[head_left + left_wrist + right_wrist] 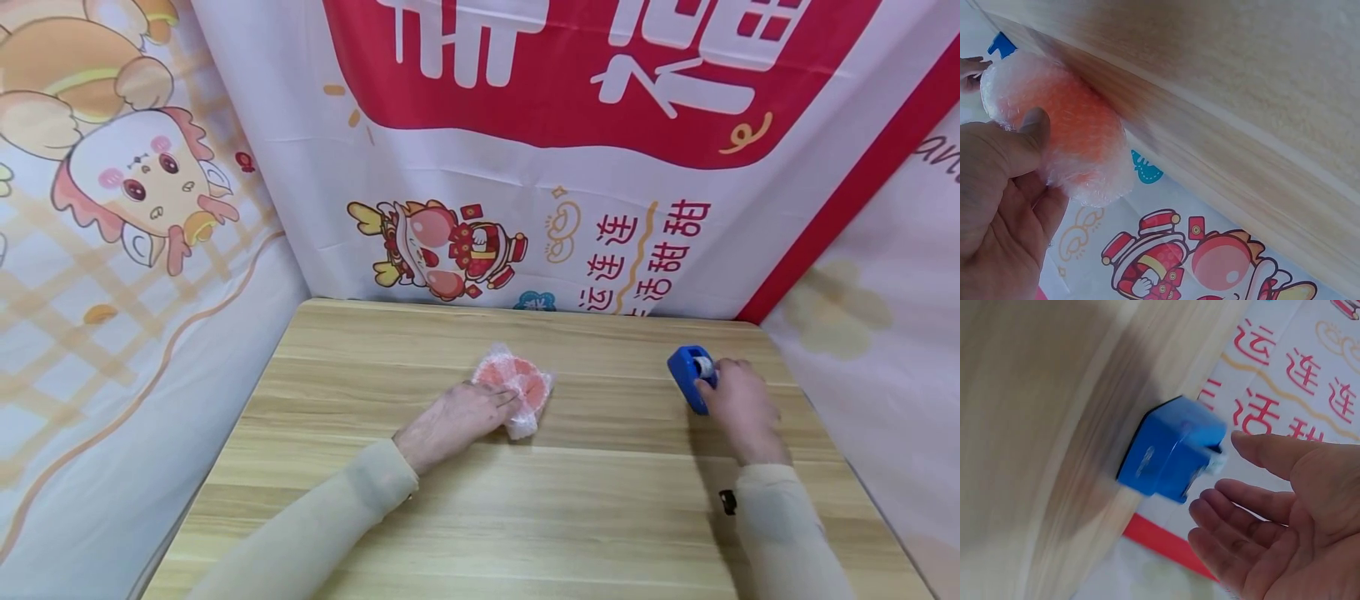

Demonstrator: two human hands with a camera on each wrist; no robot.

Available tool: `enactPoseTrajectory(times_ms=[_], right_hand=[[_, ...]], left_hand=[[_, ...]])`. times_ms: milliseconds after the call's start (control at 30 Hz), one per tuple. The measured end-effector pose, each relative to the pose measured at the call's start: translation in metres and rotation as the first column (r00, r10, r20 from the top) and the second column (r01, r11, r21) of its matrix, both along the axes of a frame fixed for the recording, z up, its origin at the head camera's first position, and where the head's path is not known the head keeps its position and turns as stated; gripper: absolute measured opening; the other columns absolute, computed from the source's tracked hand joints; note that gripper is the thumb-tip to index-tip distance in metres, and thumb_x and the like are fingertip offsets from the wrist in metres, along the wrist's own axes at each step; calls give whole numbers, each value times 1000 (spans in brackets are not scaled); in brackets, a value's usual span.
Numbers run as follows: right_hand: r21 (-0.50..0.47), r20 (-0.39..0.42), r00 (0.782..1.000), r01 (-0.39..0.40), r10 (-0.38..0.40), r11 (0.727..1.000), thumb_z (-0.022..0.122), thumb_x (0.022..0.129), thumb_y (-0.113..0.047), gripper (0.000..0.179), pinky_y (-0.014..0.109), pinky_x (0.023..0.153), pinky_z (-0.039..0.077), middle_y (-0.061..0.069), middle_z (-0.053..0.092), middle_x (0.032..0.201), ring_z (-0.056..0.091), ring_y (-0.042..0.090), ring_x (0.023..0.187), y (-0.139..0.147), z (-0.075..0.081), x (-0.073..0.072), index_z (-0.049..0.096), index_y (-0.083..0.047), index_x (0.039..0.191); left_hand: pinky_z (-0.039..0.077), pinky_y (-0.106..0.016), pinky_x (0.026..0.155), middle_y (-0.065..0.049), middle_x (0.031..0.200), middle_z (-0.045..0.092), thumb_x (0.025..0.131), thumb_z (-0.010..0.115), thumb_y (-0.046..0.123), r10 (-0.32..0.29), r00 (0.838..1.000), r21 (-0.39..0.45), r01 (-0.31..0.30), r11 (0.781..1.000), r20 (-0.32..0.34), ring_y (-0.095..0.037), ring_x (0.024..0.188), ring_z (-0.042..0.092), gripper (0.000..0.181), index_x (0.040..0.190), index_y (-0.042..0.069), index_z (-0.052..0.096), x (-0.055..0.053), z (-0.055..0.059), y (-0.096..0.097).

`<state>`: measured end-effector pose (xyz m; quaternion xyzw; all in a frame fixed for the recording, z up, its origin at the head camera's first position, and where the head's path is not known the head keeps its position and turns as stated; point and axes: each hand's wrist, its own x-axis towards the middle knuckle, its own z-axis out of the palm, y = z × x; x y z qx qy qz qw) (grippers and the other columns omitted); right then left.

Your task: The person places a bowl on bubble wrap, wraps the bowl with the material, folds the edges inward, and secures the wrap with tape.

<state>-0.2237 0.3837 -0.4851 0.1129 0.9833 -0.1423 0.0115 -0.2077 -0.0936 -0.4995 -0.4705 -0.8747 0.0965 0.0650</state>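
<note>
A reddish-orange item in bubble wrap (534,388) lies near the middle of the wooden table; the wrap blurs what it is. My left hand (467,414) holds this bundle, and in the left wrist view the thumb (1035,127) presses on the bubble wrap (1075,119) while the fingers go partly out of sight at its edge. Over on the right stands a blue tape dispenser (686,377) with a roll of tape in it. Beside it is my right hand (742,404). The right wrist view shows that hand (1272,519) with spread, loosely bent fingers, a small gap from the tape dispenser (1169,450).
The wooden table (600,517) meets a printed cloth (300,167) with red and white lettering along its back edge. Another patterned cloth (135,333) hangs at the left, and a pale one (885,400) at the right.
</note>
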Motion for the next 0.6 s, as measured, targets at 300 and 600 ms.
enactPoseTrajectory(times_ms=[300,600], right_hand=[[-20,101,995,-8,10,1000,72,116,-30,58,73,91,64,47,66,140,70,63,119,22,-3,6,64,21,143],[-39,142,990,-13,18,999,75,115,-30,51,57,79,62,38,77,117,71,45,96,26,-7,3,70,19,129]], left_hand=[[57,-36,132,-3,171,68,116,72,9,-19,999,-12,18,1000,-50,-19,156,68,49,164,16,64,-1,-1,1],[58,-35,130,-4,166,72,114,72,6,-44,998,24,45,999,-55,-18,150,72,45,158,16,68,-3,-1,1]])
